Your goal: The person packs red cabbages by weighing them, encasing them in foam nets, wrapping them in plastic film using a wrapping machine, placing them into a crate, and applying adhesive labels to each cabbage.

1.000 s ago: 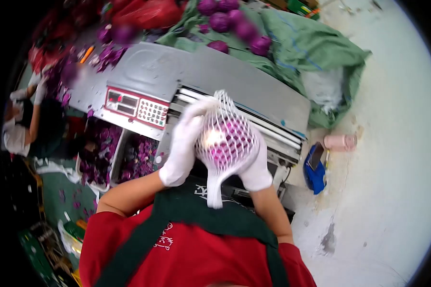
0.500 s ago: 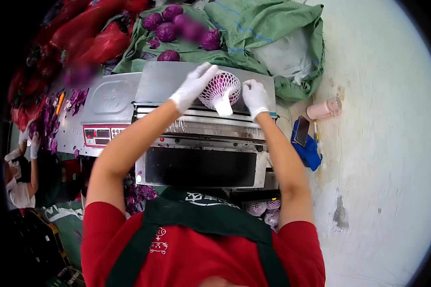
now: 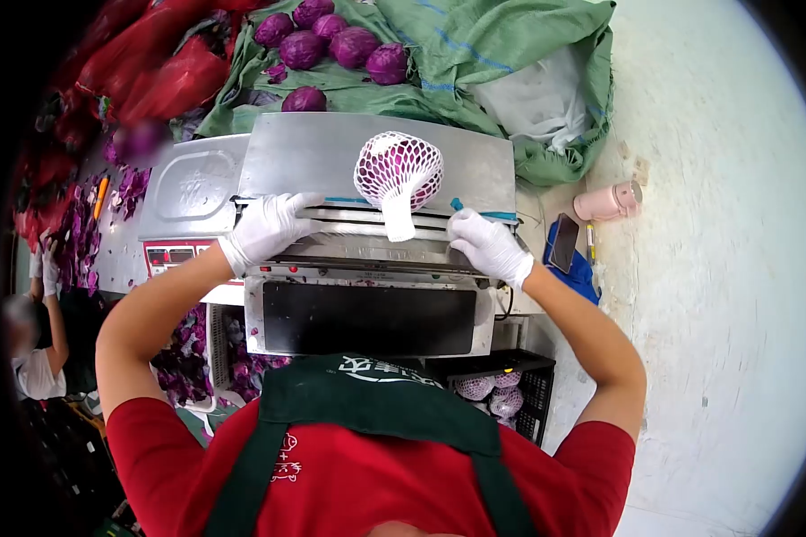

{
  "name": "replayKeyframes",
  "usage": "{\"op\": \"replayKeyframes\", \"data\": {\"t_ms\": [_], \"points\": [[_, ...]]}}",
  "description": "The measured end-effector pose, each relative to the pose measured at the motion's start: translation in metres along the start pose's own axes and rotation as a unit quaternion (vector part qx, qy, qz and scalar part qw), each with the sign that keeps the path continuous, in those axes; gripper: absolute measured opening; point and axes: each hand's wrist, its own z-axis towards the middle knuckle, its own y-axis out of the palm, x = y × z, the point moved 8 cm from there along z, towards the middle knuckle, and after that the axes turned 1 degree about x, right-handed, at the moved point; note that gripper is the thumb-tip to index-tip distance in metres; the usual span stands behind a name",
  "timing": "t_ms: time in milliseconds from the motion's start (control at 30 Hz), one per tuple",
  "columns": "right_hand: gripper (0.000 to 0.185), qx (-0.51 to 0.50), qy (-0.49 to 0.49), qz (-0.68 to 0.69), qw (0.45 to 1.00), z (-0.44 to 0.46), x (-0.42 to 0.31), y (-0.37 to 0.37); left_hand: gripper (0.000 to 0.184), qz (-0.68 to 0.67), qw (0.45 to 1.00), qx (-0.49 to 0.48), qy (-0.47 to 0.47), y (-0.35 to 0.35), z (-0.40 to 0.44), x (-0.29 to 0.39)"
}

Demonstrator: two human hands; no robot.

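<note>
A purple cabbage (image 3: 401, 164) in a white foam net (image 3: 398, 215) sits on the metal plate of a film wrapping machine (image 3: 304, 152), the net's gathered end pointing toward me. My left hand (image 3: 273, 231), in a white glove, is at the left end of the machine's rollers, fingers stretched out with a gap at the thumb. At the right end of the rollers, my gloved right hand (image 3: 490, 246) has its fingers curled together; whatever is between them is hidden. Clear film (image 3: 358, 243) shows faintly along the rollers. Neither hand touches the cabbage.
Bare purple cabbages (image 3: 354, 46) lie on green sacking (image 3: 457, 45) behind the machine. A scale (image 3: 188, 183) stands at left, near leaf scraps and red net bags (image 3: 179, 80). At right are a pink bottle (image 3: 607, 200) and phone (image 3: 563, 242). Another person's gloved hands (image 3: 50, 268) show far left.
Both hands have come away from the netted cabbage and moved down toward me to the rollers, the left also outward. The cabbage stays on the plate.
</note>
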Motion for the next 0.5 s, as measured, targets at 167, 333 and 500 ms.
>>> {"op": "replayKeyframes", "data": {"t_ms": [167,333,500], "points": [[0.007,-0.053,0.3,0.528,0.792,-0.027,-0.002,-0.027,0.01,-0.585,0.705,0.015,-0.401,-0.031,-0.036,-0.004],[0.006,0.211,0.051,0.54,0.813,0.032,0.01,-0.125,0.035,-0.454,0.8,0.254,-0.3,-0.105,-0.002,-0.034],[0.054,0.077,-0.081,-0.119,0.987,0.102,0.029,-0.062,0.102,-0.224,0.966,0.046,-0.124,-0.008,0.092,-0.045]]}}
